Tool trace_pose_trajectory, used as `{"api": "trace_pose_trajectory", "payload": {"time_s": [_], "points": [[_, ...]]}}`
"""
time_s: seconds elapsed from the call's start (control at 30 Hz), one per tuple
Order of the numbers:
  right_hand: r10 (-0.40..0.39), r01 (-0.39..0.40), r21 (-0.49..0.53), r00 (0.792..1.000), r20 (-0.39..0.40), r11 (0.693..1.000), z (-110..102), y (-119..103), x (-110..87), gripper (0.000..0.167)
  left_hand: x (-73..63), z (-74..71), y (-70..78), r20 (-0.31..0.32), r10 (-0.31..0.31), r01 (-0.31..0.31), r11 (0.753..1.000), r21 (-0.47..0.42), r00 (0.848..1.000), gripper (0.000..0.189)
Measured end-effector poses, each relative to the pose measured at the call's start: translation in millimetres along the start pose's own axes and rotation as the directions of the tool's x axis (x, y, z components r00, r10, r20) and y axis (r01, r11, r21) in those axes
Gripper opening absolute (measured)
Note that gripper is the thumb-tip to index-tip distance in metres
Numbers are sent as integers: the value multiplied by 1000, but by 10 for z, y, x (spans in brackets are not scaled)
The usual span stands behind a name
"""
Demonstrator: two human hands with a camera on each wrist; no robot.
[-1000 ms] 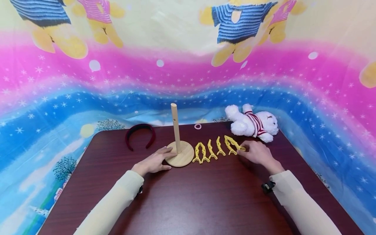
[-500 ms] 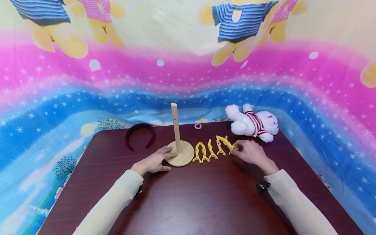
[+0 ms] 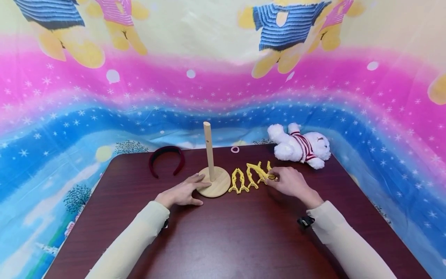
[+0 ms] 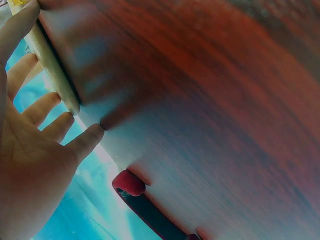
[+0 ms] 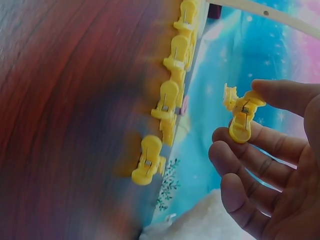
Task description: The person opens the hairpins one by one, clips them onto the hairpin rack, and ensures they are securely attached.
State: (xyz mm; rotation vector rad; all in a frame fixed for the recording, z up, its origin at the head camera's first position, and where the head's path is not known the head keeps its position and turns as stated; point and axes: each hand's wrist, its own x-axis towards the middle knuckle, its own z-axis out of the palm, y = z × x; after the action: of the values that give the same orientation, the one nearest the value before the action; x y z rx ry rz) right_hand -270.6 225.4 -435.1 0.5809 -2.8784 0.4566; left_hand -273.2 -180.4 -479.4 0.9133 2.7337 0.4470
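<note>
Head view shows the right hand farther left than a second ago, when it sat at the right end of the row of yellow clips; it has carried one yellow clip up off the table and over toward the row's middle. The left hand has not moved: its straight, spread fingers lie flat on the table with the tips against the round base of the wooden peg stand. Right wrist view shows the held clip pinched between the thumb and forefinger, clear of the four clips left lying in a line on the wood, while the other fingers curl loosely below it. A plush bear lies behind the right hand.
</note>
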Motion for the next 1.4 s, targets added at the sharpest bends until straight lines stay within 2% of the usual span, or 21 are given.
{"api": "trace_pose_trajectory", "payload": {"time_s": [0.77,1.0,1.4], "points": [[-107,107,42,994,0,993,129,-382,114,26,-15,-20,25,-9,23,-23,1000,-15,1000,74],[-165,165,37,986,-2,986,160,-483,184,29,-9,-34,45,-7,28,-28,999,-19,1000,74],[-230,230,5,973,-21,973,223,-623,284,23,-4,-20,31,-4,22,-22,1000,-16,1000,74]]}}
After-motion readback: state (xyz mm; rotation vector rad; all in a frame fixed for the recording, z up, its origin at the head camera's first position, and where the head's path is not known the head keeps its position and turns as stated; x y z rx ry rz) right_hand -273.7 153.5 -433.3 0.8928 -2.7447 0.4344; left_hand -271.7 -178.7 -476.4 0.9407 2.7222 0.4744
